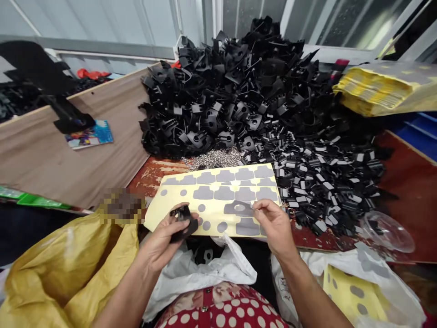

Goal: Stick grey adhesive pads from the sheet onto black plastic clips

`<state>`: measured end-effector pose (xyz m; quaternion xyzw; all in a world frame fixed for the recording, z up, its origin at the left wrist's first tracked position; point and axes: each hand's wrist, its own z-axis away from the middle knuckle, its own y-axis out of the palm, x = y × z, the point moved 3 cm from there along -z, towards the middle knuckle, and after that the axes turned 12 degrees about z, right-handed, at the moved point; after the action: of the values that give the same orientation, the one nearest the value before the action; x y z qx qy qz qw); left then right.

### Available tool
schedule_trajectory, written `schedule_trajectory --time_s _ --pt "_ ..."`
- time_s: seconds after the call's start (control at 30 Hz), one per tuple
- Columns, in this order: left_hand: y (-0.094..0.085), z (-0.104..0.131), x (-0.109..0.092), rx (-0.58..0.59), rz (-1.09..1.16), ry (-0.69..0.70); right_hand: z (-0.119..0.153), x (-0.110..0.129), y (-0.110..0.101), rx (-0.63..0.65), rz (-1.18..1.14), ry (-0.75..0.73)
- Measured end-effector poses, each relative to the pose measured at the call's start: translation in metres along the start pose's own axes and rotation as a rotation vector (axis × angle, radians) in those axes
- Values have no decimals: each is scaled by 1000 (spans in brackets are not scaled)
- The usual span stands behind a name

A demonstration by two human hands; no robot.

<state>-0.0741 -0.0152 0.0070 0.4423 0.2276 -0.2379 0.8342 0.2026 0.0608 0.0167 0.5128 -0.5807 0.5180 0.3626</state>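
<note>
A black plastic part (184, 223) is held in my left hand (167, 234), its fingers wrapped round it. My right hand (275, 225) pinches the right end of a grey sticker (239, 208) with a round hole in it. The sticker is over a yellow backing sheet (177, 200), which carries rows of grey cut shapes and several grey dots. Whether the sticker's left end still touches the sheet, I cannot tell. Both hands are above the sheet's near edge, with the sticker and the black part apart from each other.
Behind the sheet rises a large pile of black plastic parts (221, 91). Smaller black pieces (317, 168) and tiny metal bits (218, 159) lie beside it. A clear plastic lid (389, 232), stacked yellow sheets (378, 91), a phone holder (61, 95) and a white bag (205, 273) surround the workspace.
</note>
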Motion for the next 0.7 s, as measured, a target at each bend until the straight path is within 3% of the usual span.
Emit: schedule_trajectory --time_s 0.1,0.23,0.43,0.53,0.7 --pt "0 3 13 26 39 -26 16 24 -4 63 112 -70" --pt "1 10 27 151 -52 -131 29 44 3 199 201 -102" --pt "5 19 29 334 74 -176 33 31 28 367 132 115" --pt "10 21 29 347 147 -172 32 24 45 422 113 164" --pt "16 22 33 353 123 -151 28 16 62 407 93 197"
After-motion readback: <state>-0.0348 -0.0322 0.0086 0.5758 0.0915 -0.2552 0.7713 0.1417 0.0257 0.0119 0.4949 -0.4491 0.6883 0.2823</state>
